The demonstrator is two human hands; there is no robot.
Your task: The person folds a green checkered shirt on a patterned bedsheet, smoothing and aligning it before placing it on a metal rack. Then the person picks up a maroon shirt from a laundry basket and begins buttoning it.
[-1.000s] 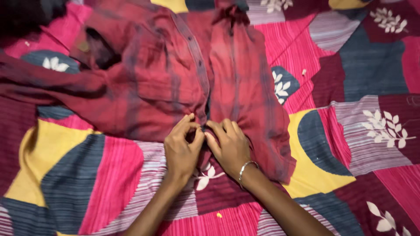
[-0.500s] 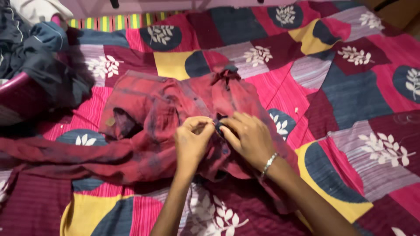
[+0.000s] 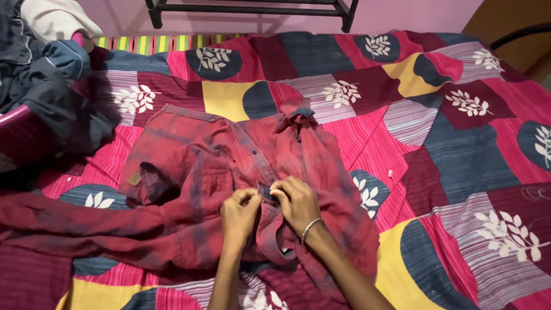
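A red and dark checked shirt (image 3: pixel 201 166) lies spread on a patchwork bedspread (image 3: pixel 459 149), its collar toward me and one long sleeve stretched to the left. My left hand (image 3: pixel 240 213) and my right hand (image 3: pixel 296 202) meet at the button strip in the middle of the shirt front. Both pinch the two front edges of the cloth together, fingertips nearly touching. A silver bangle sits on my right wrist. The lower front of the shirt bunches up under my hands.
A pile of dark blue and white clothes (image 3: pixel 46 63) lies on a pink plastic chair at the far left. A black metal frame (image 3: pixel 252 8) stands against the pink wall behind the bed.
The view has pulled back and tilted up, showing more of the bed and wall. My hands have shifted along the button strip while still pinching it.
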